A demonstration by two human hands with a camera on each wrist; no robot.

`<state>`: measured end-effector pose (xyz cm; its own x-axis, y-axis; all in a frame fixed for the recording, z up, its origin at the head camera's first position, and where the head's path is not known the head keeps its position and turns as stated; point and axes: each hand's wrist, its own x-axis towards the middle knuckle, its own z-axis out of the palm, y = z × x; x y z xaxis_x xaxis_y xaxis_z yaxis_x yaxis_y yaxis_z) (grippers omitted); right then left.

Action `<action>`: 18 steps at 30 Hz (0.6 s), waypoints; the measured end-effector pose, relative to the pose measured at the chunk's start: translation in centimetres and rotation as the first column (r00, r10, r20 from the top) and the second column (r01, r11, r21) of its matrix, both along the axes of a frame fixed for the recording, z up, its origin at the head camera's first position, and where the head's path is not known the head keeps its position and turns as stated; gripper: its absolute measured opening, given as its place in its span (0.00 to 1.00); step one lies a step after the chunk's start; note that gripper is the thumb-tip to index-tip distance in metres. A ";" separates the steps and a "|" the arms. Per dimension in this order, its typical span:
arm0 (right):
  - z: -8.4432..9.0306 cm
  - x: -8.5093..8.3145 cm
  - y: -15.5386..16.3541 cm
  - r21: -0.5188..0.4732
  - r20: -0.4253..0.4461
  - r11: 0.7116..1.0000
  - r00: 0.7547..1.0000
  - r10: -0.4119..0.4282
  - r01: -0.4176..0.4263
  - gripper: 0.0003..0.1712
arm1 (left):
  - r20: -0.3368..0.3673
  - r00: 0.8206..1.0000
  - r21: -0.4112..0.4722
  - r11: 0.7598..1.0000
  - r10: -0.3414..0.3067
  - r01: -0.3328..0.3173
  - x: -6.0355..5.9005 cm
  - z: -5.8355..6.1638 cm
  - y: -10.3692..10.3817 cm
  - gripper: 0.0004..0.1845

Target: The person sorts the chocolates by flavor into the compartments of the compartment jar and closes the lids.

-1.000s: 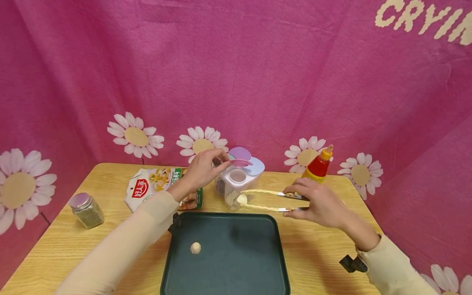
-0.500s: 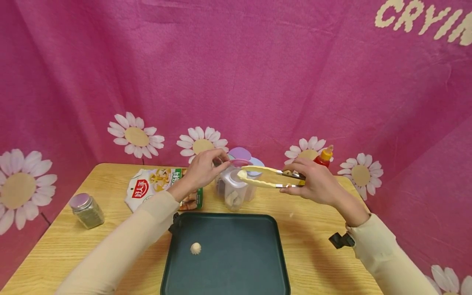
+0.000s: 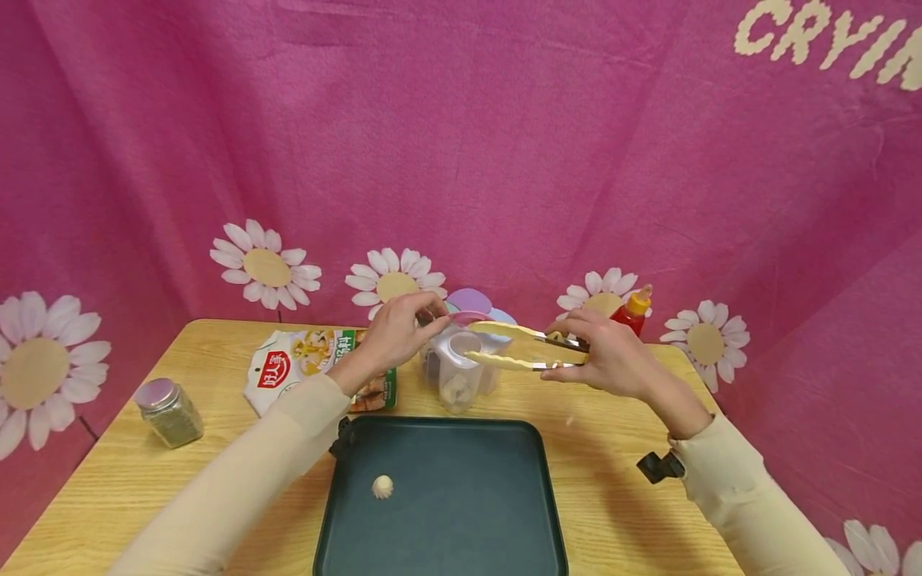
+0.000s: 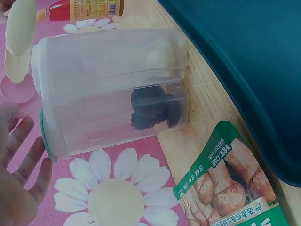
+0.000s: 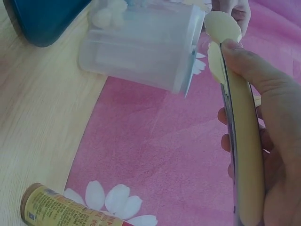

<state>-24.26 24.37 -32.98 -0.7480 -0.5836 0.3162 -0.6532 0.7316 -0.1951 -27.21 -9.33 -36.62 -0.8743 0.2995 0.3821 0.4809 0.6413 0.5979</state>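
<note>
**Tongs Over the Open Canister**

While the right hand (image 3: 612, 360) gripped the handles of the cream-coloured tongs (image 3: 515, 346), their 2 scalloped tips stood slightly apart and carried nothing, hovering just above the mouth of the clear plastic canister (image 3: 461, 370). That canister stood on the wooden table (image 3: 115, 480) at 12 o'clock from the dark green tray (image 3: 461, 512), just beyond its far rim. Pale lumps lay in its near compartment, and the left wrist view showed dark pieces (image 4: 150, 110) in another compartment. The left hand (image 3: 396, 332) pinched the pink lid flap (image 3: 468, 318) at the canister's top, holding it raised, with thumb and fingers curled onto it.

On the tray, 1 small white dumpling (image 3: 382, 486) sat at about 9 o'clock from the tray's centre, well apart from the canister. At 9 o'clock from the canister, a printed food packet (image 3: 302, 364) lay flat on the table, partly under the left forearm. A red sauce bottle (image 3: 630, 312) with a yellow cap stood at 3 o'clock from the canister, behind the right hand. Far off at 9 o'clock, near the table's left edge, stood a small glass spice jar (image 3: 169, 412). A pink cloth with white daisies (image 3: 266, 264) hung behind everything.
</note>
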 end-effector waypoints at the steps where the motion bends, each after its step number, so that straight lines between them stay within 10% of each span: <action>1: 0.0 0.2 0.0 0.003 0.008 1.000 1.000 -0.002 0.002 0.32 | -0.002 1.000 -0.001 1.000 0.001 -0.001 0.0 0.0 0.0 0.06; 18: -3.2 4.2 -0.8 0.091 0.034 0.991 0.995 0.090 -0.093 0.36 | 0.006 1.000 -0.009 1.000 -0.025 0.025 -0.1 0.1 -0.2 0.05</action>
<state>-20.09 23.54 -36.17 -0.6984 -0.6757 0.2360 -0.7132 0.6849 -0.1495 -27.34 -9.52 -36.51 -0.8687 0.3250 0.3738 0.4934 0.6345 0.5949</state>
